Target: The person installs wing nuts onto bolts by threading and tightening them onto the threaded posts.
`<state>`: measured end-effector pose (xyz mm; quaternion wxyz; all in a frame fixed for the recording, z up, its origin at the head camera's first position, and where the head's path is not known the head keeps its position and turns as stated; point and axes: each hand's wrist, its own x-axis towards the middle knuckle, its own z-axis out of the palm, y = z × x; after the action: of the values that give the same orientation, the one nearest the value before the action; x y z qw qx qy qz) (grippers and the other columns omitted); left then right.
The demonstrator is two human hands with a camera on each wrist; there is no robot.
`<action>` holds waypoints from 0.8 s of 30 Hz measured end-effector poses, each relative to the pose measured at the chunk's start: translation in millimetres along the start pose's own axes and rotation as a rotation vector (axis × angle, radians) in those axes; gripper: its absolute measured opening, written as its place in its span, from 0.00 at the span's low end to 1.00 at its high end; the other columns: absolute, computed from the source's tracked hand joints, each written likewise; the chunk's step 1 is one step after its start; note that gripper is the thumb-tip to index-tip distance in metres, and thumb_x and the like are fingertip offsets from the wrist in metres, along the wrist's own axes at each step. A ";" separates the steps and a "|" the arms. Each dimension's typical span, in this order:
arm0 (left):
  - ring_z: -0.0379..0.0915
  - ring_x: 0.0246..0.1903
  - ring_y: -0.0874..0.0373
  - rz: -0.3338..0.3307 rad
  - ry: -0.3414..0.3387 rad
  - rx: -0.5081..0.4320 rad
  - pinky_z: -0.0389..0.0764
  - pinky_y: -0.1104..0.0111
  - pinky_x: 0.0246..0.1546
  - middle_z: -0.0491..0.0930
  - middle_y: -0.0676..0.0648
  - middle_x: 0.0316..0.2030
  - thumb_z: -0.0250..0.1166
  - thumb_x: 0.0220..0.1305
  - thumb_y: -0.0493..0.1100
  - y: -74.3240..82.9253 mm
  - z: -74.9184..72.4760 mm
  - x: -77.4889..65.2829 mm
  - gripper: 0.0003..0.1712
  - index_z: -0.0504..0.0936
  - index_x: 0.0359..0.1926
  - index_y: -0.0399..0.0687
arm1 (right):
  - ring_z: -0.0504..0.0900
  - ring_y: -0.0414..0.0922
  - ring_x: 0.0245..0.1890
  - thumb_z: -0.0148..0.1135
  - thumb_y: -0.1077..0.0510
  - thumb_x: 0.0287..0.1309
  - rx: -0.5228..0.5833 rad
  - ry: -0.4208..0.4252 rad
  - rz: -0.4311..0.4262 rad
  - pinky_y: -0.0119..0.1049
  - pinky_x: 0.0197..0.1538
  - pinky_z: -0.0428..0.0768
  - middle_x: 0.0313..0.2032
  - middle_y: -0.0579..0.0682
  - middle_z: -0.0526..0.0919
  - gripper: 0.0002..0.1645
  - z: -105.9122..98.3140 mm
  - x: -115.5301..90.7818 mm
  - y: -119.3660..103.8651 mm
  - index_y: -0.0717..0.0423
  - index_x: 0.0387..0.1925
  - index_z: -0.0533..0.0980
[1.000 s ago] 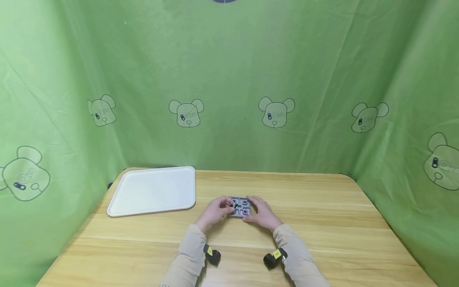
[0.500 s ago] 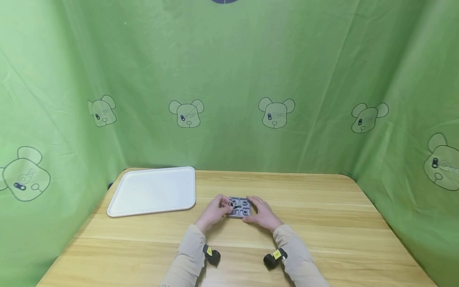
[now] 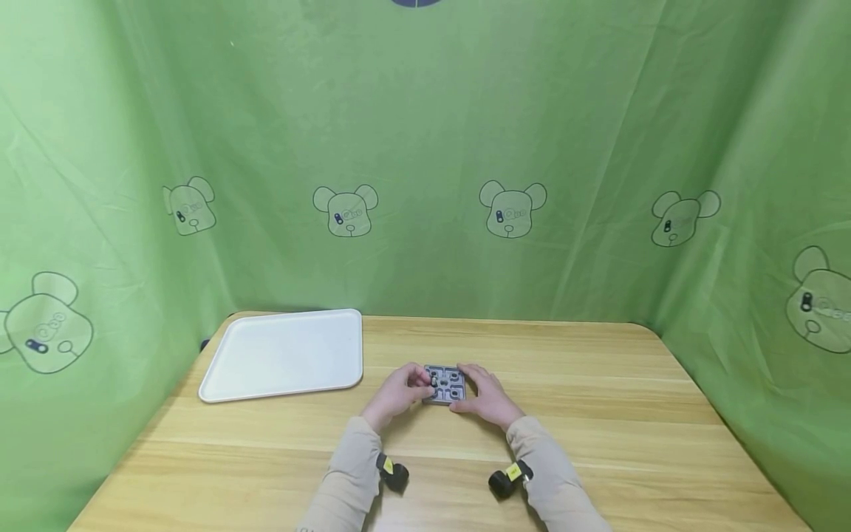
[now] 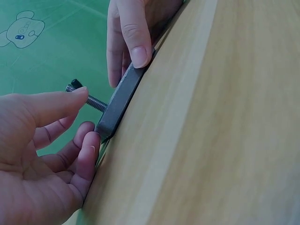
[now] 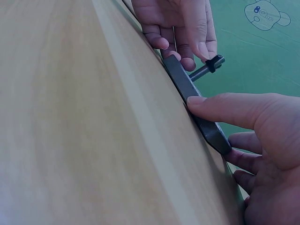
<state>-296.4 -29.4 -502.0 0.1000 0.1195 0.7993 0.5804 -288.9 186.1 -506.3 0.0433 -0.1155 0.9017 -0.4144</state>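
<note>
A square grey metal plate [image 3: 456,385] with recesses and round holes lies flat on the wooden table, between the hands. Out of its left part stands a threaded bolt [image 4: 97,103], carrying a small black nut [image 5: 216,63] with projecting ends near the top. My left hand [image 3: 397,393] pinches at the nut with thumb and forefinger, while its other fingers curl by the plate's left edge. On the opposite side, my right hand [image 3: 490,397] grips the plate, thumb along the near edge and fingers round the far right corner. Fingers partly cover the bolt in the head view.
A white tray [image 3: 282,355] lies at the back left of the wooden table [image 3: 585,428]. Green curtains [image 3: 425,273] with bear-head prints enclose the back and sides. A black camera is strapped to each wrist.
The nut's dark end, which pointed right over the plate, has turned and now sits close to the left fingertips. Those fingers have shifted slightly; the right hand and plate stay put.
</note>
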 end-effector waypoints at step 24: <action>0.69 0.29 0.57 0.042 -0.011 0.036 0.73 0.70 0.27 0.79 0.44 0.37 0.61 0.66 0.39 -0.2 1.0 0.0 0.08 0.80 0.45 0.43 | 0.53 0.66 0.72 0.77 0.53 0.41 0.012 -0.004 0.005 0.64 0.72 0.48 0.72 0.65 0.58 0.56 -0.7 -0.5 -1.4 0.60 0.71 0.60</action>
<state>-296.1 -28.6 -502.5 0.0900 0.1409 0.8063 0.5674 -288.4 185.8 -504.8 0.0467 -0.1140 0.8993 -0.4196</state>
